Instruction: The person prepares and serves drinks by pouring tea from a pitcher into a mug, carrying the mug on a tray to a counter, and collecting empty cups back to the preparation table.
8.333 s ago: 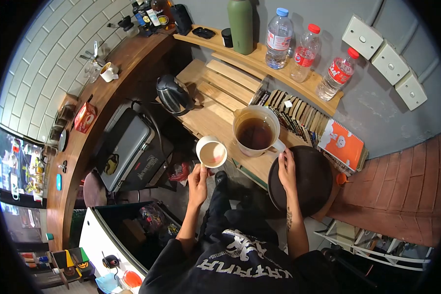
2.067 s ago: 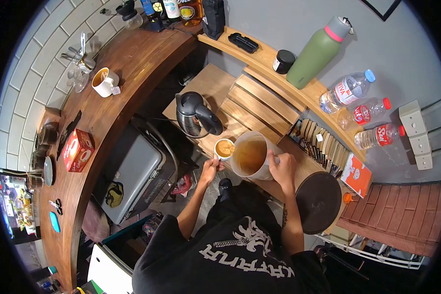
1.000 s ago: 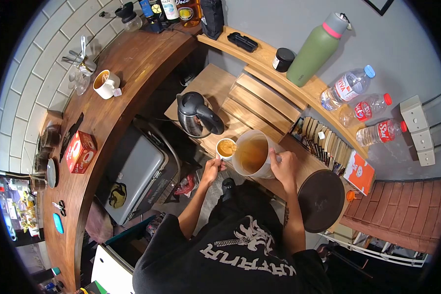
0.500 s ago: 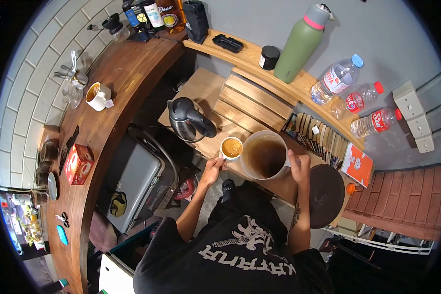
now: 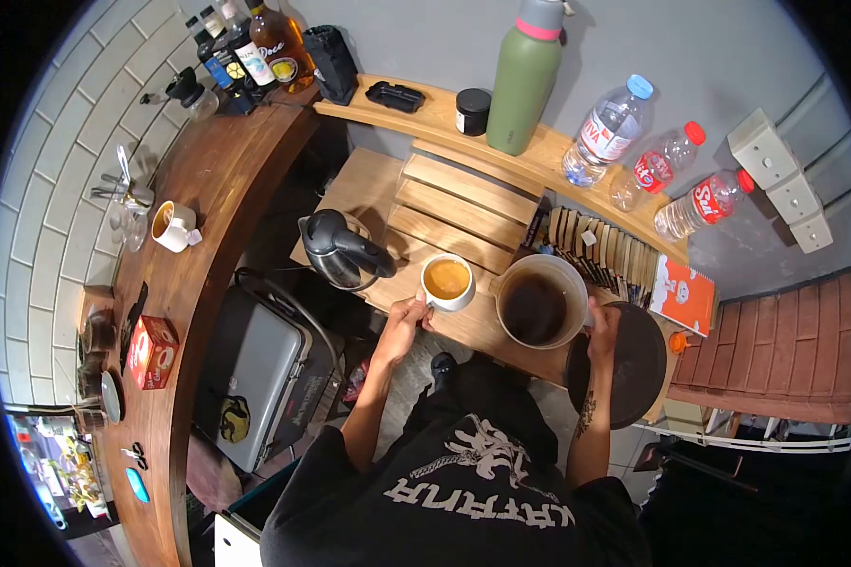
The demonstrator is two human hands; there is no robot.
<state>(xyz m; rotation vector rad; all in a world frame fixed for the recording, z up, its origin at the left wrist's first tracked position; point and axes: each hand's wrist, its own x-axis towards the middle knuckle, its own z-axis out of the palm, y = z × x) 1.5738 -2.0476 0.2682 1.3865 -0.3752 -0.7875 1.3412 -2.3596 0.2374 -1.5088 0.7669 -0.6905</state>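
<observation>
My left hand [image 5: 407, 321] grips the handle of a white cup [image 5: 449, 282], which holds an orange-brown drink. Beside it on the right, my right hand [image 5: 602, 331] is closed on the handle of a translucent pitcher [image 5: 542, 300] with dark liquid inside. Cup and pitcher are apart, both seen over the slatted wooden bench [image 5: 468, 326]; whether the pitcher rests on it I cannot tell. To the left of the cup stands a black kettle [image 5: 340, 249]. A round dark disc [image 5: 633, 373] lies below my right hand.
A curved wooden counter [image 5: 222, 189] on the left carries a white mug [image 5: 173, 227] and a red box [image 5: 152, 352]. Along the wall shelf [image 5: 421, 118] stand a green bottle [image 5: 525, 85] and several plastic bottles. Books [image 5: 605, 250] line the bench's back; a grey case [image 5: 255, 378] sits below.
The pitcher has moved right, away from the cup, and tipped back from its pouring tilt, and the stream between them is gone. Both hands keep their hold. The view has shifted.
</observation>
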